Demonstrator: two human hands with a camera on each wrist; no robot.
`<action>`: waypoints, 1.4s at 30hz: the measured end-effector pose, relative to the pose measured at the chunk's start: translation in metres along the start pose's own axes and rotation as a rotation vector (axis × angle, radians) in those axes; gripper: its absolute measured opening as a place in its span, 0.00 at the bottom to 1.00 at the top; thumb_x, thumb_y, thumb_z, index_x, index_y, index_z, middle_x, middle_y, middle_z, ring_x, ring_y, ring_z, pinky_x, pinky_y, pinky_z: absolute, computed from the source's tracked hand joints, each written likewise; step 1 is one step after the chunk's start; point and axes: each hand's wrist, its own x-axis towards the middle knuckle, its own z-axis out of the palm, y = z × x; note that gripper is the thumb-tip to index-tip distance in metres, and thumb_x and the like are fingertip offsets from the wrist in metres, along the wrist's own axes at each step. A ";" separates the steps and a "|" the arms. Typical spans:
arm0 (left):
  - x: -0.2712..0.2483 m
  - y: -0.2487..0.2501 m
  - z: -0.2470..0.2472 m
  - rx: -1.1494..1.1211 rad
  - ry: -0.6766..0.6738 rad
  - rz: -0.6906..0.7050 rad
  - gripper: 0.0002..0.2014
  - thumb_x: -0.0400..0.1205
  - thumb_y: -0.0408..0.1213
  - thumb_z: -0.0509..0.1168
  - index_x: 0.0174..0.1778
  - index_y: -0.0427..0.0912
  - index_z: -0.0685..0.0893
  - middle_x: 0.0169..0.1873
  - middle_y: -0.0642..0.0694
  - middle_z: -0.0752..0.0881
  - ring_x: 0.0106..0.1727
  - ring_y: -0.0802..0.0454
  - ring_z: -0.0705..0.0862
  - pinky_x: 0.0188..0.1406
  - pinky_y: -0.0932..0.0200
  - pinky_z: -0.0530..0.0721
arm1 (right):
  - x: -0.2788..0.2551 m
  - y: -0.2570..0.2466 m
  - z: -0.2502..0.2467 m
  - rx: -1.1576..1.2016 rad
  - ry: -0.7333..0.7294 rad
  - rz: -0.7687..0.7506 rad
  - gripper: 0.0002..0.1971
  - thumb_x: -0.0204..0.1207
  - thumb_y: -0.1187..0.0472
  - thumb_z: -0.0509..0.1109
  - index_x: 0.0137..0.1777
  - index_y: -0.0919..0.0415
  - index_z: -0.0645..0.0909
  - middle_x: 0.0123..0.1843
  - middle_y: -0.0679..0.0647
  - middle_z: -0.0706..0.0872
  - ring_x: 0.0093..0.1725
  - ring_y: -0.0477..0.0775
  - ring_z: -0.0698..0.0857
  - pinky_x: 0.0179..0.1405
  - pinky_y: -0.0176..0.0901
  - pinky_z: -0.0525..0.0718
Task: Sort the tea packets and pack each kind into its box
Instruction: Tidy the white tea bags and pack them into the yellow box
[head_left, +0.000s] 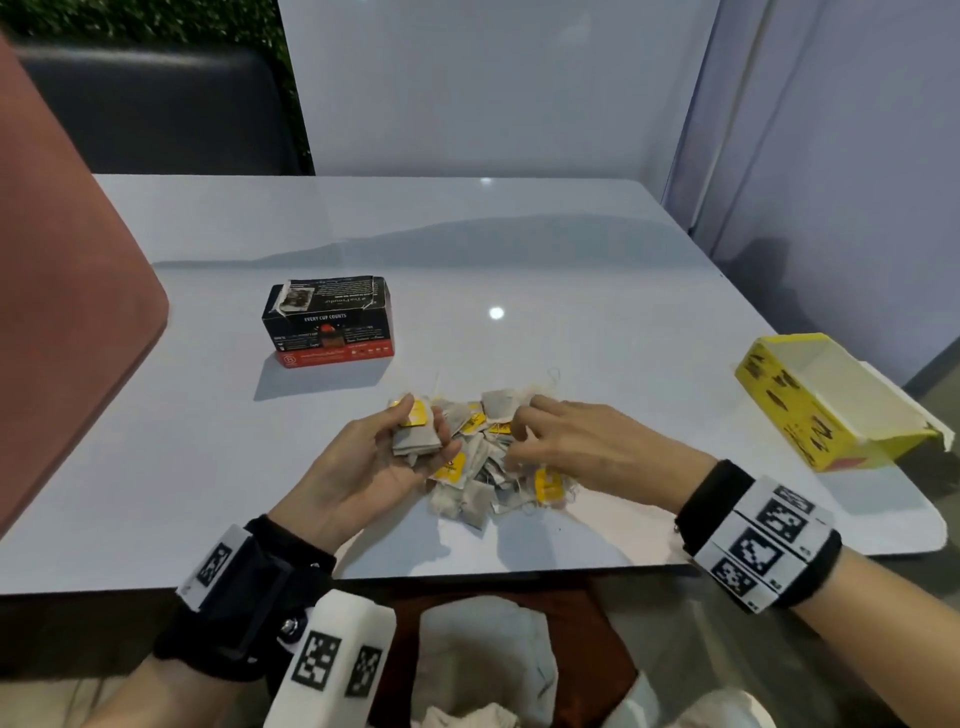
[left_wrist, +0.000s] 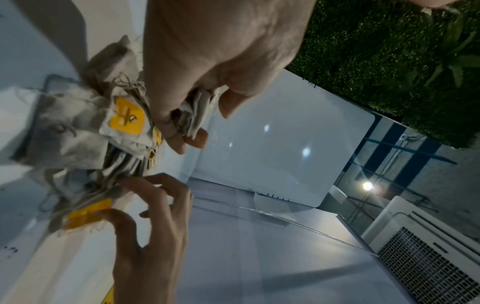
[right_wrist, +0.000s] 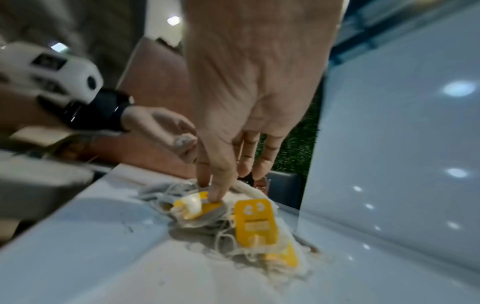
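Tea bags heaped mid-table (head_left: 597, 291), black box (head_left: 328, 322) far left, open yellow box (head_left: 826, 400) right.
Left hand (head_left: 363, 462) grips a small stack of bags (head_left: 415, 436); right hand (head_left: 576, 441), fingers curled, pinches into the pile of tea bags (head_left: 493, 478).

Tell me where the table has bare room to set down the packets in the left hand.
Bare table lies between the black box and the yellow box, beyond the tea bag pile. Another free strip runs left of the left hand, in front of the black box. It is crowded at the pile, where the right hand is picking.
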 end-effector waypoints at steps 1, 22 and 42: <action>-0.001 0.001 0.000 -0.002 0.003 0.006 0.10 0.77 0.35 0.61 0.53 0.37 0.74 0.36 0.39 0.82 0.34 0.49 0.85 0.44 0.50 0.89 | 0.002 0.001 0.000 -0.077 -0.011 -0.069 0.12 0.74 0.66 0.66 0.52 0.49 0.77 0.52 0.52 0.80 0.48 0.53 0.78 0.30 0.38 0.68; -0.005 -0.016 0.008 -0.020 0.014 -0.109 0.11 0.83 0.36 0.58 0.48 0.32 0.81 0.36 0.38 0.85 0.40 0.45 0.85 0.41 0.53 0.88 | 0.011 0.004 -0.020 1.792 0.574 0.795 0.05 0.70 0.70 0.72 0.40 0.63 0.78 0.30 0.54 0.86 0.34 0.54 0.86 0.34 0.37 0.86; -0.014 -0.036 -0.001 0.218 -0.135 -0.104 0.12 0.71 0.29 0.64 0.50 0.31 0.82 0.38 0.36 0.87 0.38 0.47 0.87 0.37 0.58 0.89 | -0.008 -0.030 0.005 0.698 0.293 0.539 0.22 0.72 0.70 0.69 0.63 0.50 0.77 0.55 0.33 0.78 0.52 0.39 0.73 0.47 0.27 0.74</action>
